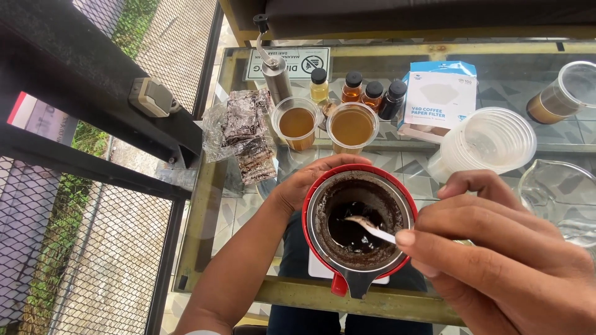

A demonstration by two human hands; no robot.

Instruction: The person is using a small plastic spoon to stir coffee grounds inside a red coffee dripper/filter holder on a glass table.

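In the head view, the left hand (310, 180) wraps around the far side of a round red dripper with a metal filter cone inside (359, 229), its fingers closed on the rim. The dripper is in the middle of the picture, above the near edge of the glass worktop (397, 164), and a small white flat object (323, 270) shows under it. The inner wall of the cone is covered with wet dark coffee grounds (335, 214), and dark liquid stands at the bottom.

The right hand (496, 248) comes from the lower right and pinches a small white spoon (371, 228) between thumb and fingers. The tip of the spoon is inside the cone, touching the dark liquid.

Behind the dripper stand two clear plastic cups with brown liquid (323, 127), side by side. Further back there are four small bottles with black caps (363, 90) in a row and a steel hand grinder with a crank (273, 65). To the left of the cups lies a crumpled transparent bag with dark packets (245, 133). To the right, a blue and white box of paper filters (437, 93) stands near a stack of empty clear plastic cups (487, 142) lying on its side. A glass jug (562, 195) is at the right edge.
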